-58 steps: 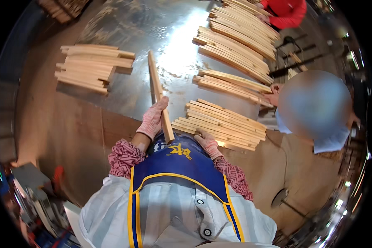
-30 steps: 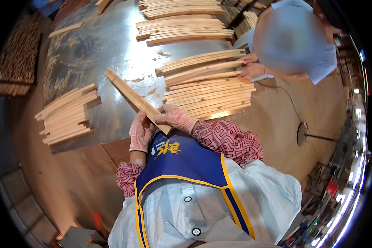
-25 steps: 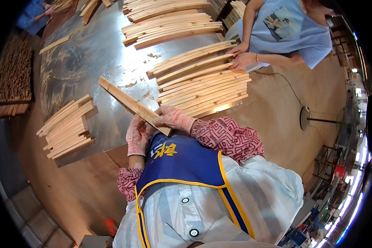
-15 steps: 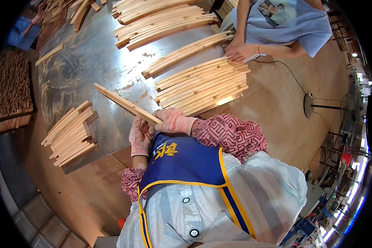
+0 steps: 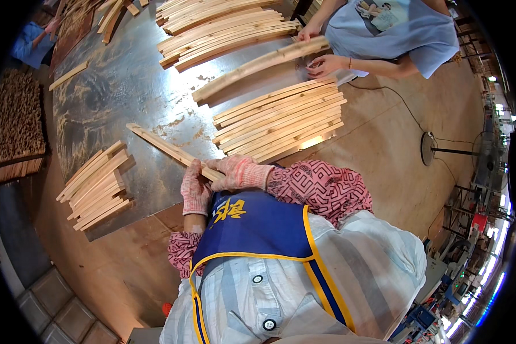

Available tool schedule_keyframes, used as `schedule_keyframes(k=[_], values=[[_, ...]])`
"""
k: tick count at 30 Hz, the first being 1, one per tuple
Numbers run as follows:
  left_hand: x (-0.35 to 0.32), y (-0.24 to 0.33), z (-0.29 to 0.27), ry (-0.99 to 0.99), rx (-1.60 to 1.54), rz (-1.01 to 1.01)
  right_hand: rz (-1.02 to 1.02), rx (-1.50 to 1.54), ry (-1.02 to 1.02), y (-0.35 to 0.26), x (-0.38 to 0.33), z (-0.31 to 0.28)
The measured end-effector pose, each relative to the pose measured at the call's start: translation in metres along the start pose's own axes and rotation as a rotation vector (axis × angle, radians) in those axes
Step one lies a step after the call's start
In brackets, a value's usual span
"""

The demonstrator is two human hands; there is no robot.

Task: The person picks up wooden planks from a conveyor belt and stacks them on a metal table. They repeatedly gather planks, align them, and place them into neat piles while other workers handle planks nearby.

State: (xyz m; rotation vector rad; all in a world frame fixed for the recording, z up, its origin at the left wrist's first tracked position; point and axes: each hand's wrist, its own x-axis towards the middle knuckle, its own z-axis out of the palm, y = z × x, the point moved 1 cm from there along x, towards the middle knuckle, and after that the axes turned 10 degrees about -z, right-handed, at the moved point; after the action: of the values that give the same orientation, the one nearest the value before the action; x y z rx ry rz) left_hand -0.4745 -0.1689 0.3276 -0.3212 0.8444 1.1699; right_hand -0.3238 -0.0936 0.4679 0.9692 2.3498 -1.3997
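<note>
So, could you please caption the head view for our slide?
Gloved left hand and right hand hold a wooden strip at a shiny table.

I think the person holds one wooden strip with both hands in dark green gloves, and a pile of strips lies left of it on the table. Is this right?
Not quite: the gloves are pale pink, not dark green, as the head view shows. The left hand and right hand hold one wooden strip, and a pile of strips lies left of it on the table.

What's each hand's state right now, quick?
Left hand: closed, holding the wooden strip near its close end.
Right hand: closed, holding that same strip at its close end.
</note>
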Motion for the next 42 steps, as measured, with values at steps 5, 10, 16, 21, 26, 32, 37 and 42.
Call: schedule_keyframes(k=[5,10,16,21,26,32,37,42], values=[[0.0,-0.001,0.002,0.005,0.028,0.04,-0.021,0.025,-0.006,0.006,0.0,0.002],[0.001,0.0,0.008,0.025,-0.053,-0.004,-0.025,0.028,-0.01,0.012,0.003,0.004],[-0.005,0.0,0.018,0.033,-0.067,-0.015,-0.023,0.018,0.018,0.013,0.004,0.006],[-0.011,0.004,0.025,-0.001,-0.061,-0.001,-0.043,0.202,0.028,0.017,0.001,0.0],[-0.017,0.006,0.023,0.114,-0.027,0.061,-0.03,0.353,0.458,0.091,0.039,0.007],[-0.013,0.009,0.016,0.142,-0.148,0.053,0.551,1.122,0.558,0.115,0.022,-0.089],[-0.017,0.006,0.023,0.171,-0.152,0.095,0.12,1.368,0.863,0.295,0.096,-0.095],[-0.015,0.002,0.017,0.173,-0.214,0.129,0.306,0.426,0.714,0.303,0.104,-0.109]])
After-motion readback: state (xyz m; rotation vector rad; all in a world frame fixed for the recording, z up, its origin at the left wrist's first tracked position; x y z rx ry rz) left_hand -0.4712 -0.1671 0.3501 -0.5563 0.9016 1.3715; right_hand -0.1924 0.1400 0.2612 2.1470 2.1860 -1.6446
